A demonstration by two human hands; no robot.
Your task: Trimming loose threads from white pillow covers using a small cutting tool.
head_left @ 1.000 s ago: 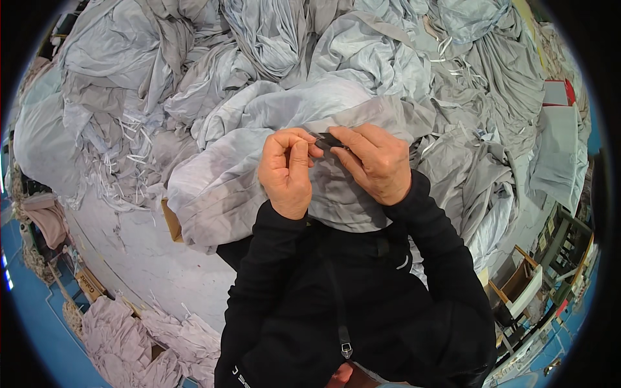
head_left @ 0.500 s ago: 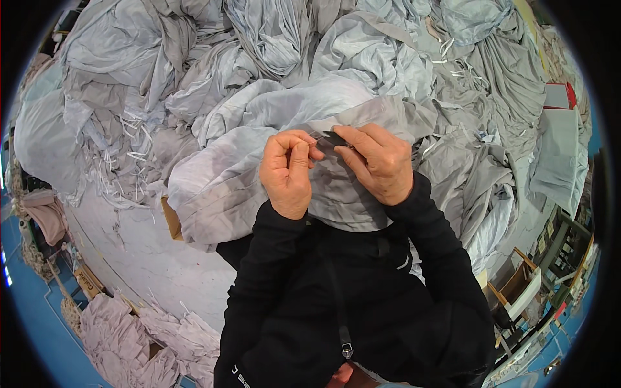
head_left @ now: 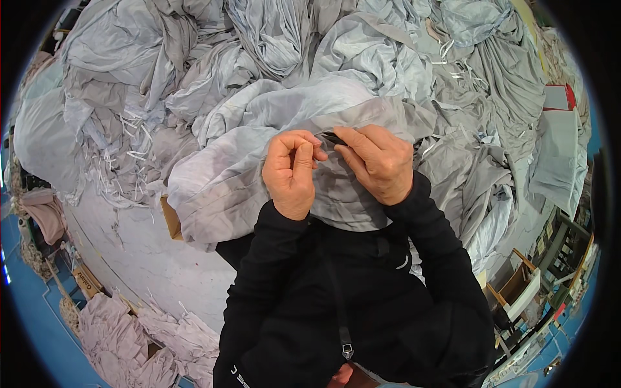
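Observation:
Over a grey sheet of fabric draped across my lap, both hands work close together. My right hand is closed, its thumb and forefinger around a small dark pointed tool that resembles thread snips; most of it is hidden in the fingers. Just left of the tool's tip, my left hand is closed in a pinch. Whatever lies between those fingertips is too fine to make out. Pale blue-grey cloth bunches beside and beyond my hands.
Heaped grey and pale blue fabric covers the far side of the white marbled tabletop. White strips trail from the left heap. A cardboard piece sticks out at left. Pinkish cloth lies lower left; a wooden drawer stands at right.
My left hand has shifted slightly right, nearer the dark tool's tip. The tool has tilted a little in my right hand, which otherwise stays nearly in place.

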